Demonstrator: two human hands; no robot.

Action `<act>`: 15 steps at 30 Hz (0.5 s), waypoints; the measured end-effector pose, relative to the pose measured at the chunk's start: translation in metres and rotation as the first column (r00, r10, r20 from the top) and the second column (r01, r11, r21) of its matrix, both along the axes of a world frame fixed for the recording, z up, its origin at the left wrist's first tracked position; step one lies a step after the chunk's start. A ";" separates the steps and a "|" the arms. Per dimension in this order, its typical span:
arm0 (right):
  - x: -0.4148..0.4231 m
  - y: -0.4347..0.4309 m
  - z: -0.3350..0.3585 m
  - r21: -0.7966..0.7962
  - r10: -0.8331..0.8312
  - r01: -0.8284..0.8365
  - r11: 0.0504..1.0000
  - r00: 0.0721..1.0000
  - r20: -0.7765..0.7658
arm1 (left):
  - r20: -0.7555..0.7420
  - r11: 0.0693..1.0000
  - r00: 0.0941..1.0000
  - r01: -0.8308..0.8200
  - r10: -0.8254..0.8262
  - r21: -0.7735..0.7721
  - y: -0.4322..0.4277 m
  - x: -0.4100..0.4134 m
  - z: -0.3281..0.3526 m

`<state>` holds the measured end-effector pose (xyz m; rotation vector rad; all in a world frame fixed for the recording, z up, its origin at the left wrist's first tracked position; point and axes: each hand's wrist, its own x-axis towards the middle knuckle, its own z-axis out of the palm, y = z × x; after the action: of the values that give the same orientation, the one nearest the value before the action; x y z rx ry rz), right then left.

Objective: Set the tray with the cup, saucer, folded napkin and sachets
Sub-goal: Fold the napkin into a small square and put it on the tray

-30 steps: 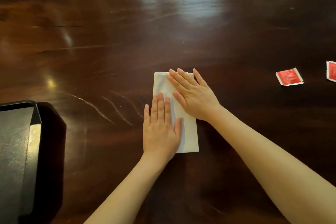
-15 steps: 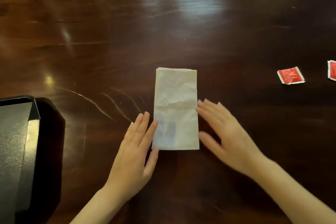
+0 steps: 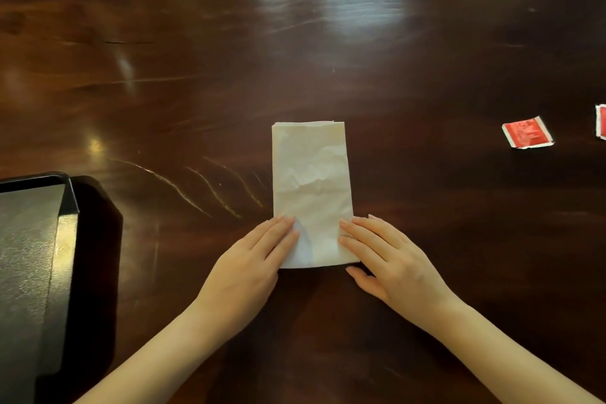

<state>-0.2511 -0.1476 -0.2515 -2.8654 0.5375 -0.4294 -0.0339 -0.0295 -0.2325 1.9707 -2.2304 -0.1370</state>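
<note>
Two flat, unclenched hands — left hand (image 3: 244, 267), right hand (image 3: 395, 261) — fingertips on white folded napkin (image 3: 311, 187), creased mid-section, narrow rect.

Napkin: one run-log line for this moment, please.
napkin: folded, flat on table | left hand, right hand: fingers on near corners | tray: far left | sachets: right, on table
</note>
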 end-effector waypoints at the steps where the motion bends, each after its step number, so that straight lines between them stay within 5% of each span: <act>1: 0.000 -0.001 0.000 -0.014 0.008 -0.008 1.000 1.000 -0.009 | -0.015 1.000 1.000 -0.005 0.005 -0.017 0.002 0.001 -0.002; 15: 0.007 -0.008 -0.001 -0.026 0.019 -0.018 1.000 0.997 0.073 | -0.237 0.991 0.971 -0.070 0.042 -0.112 0.006 0.010 -0.018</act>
<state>-0.2441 -0.1551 -0.2530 -2.8631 0.4957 -0.5396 -0.0243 -0.0239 -0.2503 1.8472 -1.9864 -0.2126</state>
